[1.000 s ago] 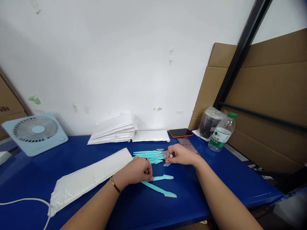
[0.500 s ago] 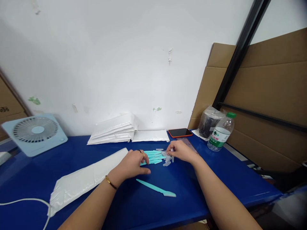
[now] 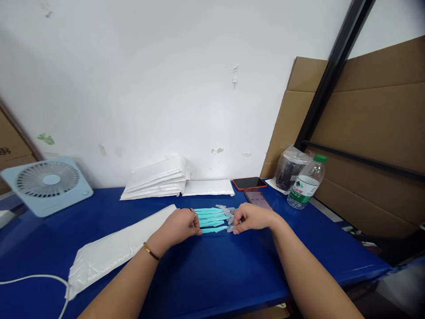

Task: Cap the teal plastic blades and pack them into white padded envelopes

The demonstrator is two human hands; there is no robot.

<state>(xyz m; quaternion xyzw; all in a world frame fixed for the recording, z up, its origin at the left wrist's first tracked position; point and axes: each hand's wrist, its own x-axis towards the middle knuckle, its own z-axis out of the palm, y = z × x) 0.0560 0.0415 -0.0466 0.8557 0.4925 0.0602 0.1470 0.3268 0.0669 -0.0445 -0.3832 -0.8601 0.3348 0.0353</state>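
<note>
Right now, the left hand (image 3: 181, 225) pinches a turquoise eyebrow razor (image 3: 214, 230) by its handle, while the right hand's (image 3: 254, 217) fingers pinch a translucent cap (image 3: 230, 228) at its blade end. Just beyond, more turquoise razors (image 3: 210, 216) and caps (image 3: 229, 212) lie on the blue counter (image 3: 215, 274), near a phone (image 3: 258, 200).

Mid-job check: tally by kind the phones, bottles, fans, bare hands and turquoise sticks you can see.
Phones: 2 (the orange-edged phone and the phone beside the right hand)
Bottles: 1 (green-capped bottle)
Fans: 1 (light-blue fan)
Hands: 2 (right, plus left hand)
Turquoise sticks: several, too overlapped to count
Total: 6, sticks excluded
</note>
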